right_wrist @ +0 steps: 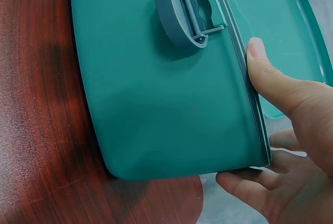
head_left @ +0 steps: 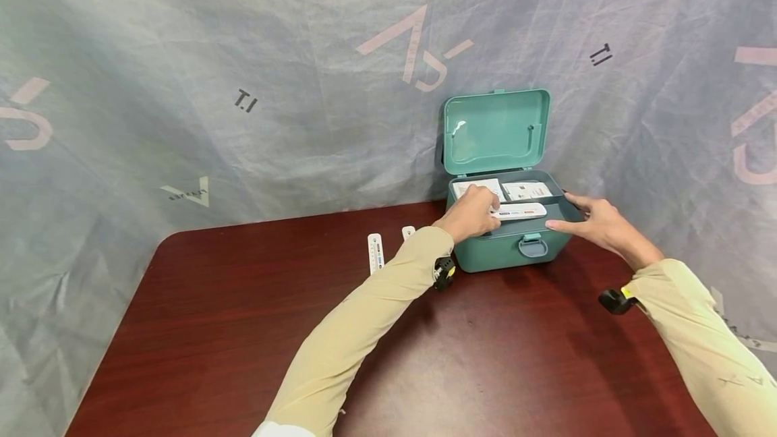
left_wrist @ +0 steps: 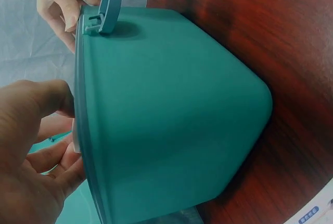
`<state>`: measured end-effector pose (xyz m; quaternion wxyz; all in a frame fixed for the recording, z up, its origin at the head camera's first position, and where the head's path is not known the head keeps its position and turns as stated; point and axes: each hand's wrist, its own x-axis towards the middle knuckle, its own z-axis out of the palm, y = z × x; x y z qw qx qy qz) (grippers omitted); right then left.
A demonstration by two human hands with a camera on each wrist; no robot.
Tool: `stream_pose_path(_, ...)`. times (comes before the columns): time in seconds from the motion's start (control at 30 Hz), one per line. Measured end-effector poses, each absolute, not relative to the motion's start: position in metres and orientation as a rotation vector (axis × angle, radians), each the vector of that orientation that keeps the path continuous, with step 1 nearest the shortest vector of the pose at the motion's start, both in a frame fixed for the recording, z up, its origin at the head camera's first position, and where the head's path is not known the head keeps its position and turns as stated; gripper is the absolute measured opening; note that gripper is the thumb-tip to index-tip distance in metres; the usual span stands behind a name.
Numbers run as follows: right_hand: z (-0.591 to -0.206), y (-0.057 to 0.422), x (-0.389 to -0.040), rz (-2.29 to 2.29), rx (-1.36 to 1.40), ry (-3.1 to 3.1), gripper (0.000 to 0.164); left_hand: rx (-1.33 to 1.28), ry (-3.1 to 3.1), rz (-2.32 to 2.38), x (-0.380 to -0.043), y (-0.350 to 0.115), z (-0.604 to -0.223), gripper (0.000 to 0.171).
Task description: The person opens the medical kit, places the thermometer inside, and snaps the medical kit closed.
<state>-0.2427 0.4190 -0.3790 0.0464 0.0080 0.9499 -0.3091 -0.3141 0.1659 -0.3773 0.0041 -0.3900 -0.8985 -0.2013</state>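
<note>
A teal lidded storage box (head_left: 504, 251) stands at the table's back right, its lid (head_left: 496, 130) raised behind it. Over the box's front compartment, my left hand (head_left: 475, 213) pinches the left end of a flat white thermometer (head_left: 523, 212) with small coloured labels. In the left wrist view the fingers (left_wrist: 49, 156) are down at the rim, and most of the thermometer is hidden. My right hand (head_left: 601, 224) grips the box's right front corner, thumb on the rim and fingers around the side. White packets (head_left: 527, 190) lie in the back compartments.
Left of the box, a second white thermometer (head_left: 376, 253) lies on the dark red table (head_left: 243, 329). Beside it, another white piece (head_left: 409, 231) is partly covered by my left sleeve. A grey printed cloth (head_left: 291, 86) hangs behind the table.
</note>
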Motion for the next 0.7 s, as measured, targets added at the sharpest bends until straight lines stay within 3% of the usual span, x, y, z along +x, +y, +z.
stream_pose_path(0.7, -0.38, 0.419, -0.242, -0.953, 0.04, 2.9, 0.099, -1.068, -2.789, -0.673, -0.306, 0.175, -0.394, 0.027)
